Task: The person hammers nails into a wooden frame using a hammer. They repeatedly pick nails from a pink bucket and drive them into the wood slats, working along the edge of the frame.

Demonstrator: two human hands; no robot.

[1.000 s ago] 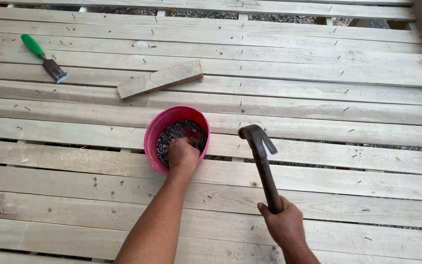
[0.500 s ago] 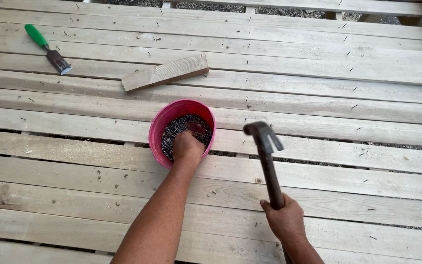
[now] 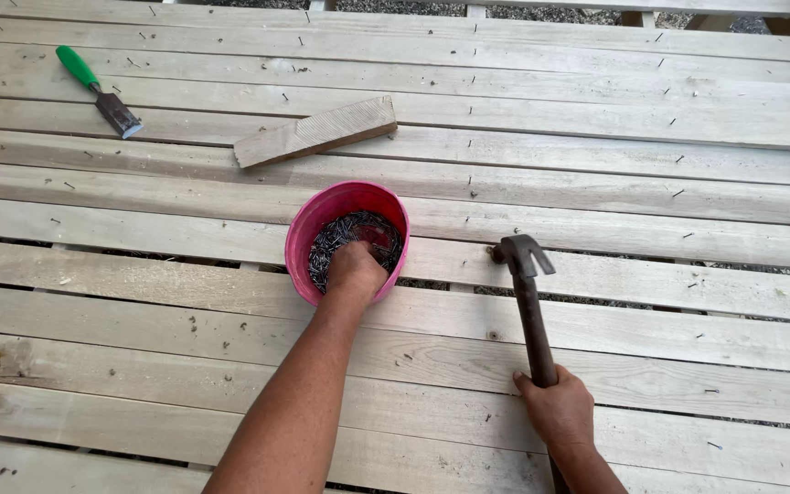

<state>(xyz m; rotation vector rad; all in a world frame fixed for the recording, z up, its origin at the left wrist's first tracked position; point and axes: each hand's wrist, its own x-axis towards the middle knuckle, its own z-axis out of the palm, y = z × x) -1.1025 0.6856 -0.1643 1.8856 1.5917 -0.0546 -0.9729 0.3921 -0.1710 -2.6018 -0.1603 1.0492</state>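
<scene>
1. the left hand [image 3: 355,268] reaches down into a pink bucket [image 3: 308,229], its fingers buried among the dark nails [image 3: 340,233] that fill it; whether they pinch any nail cannot be told.
2. the pink bucket stands on the pale plank deck [image 3: 642,119], just left of the hammer head.
3. the right hand [image 3: 557,409] is wrapped tight round the lower handle of a claw hammer [image 3: 528,302], whose head rests near a gap between planks.
4. a short offcut of wood [image 3: 315,133] lies slanted on the boards beyond the bucket.
5. a chisel with a green handle [image 3: 98,91] lies far left, well apart from both hands.
6. small nails stick up here and there from the planks.
</scene>
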